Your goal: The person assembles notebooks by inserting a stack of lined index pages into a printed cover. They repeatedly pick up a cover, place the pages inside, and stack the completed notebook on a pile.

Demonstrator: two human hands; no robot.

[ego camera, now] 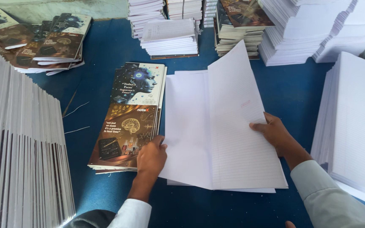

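White ruled paper sheets (229,139), long and folded along the middle, lie in a small stack on the blue worktop (292,90), near the centre of the view. The upper sheet is lifted at its far end, so it stands tilted over the others. The right hand (275,133) holds the right edge of this lifted sheet; its fingers (260,126) are closed on the paper, with the thumb on top. The left hand (151,158) rests at the left edge of the sheets, the fingers bent and pressing there, and it touches also the near corner of the pile beside. I cannot tell if it grips anything.

Just beside the sheets on the left lies a pile of printed glossy covers (132,116), dark brown and blue. Farther left, more covers (43,42) lie spread at the far corner, and a thick row of white page bundles (17,143) stands along the left edge. At the far side there are several stacks of white pages (170,38), and at the right a tall stack of ruled sheets (355,126).
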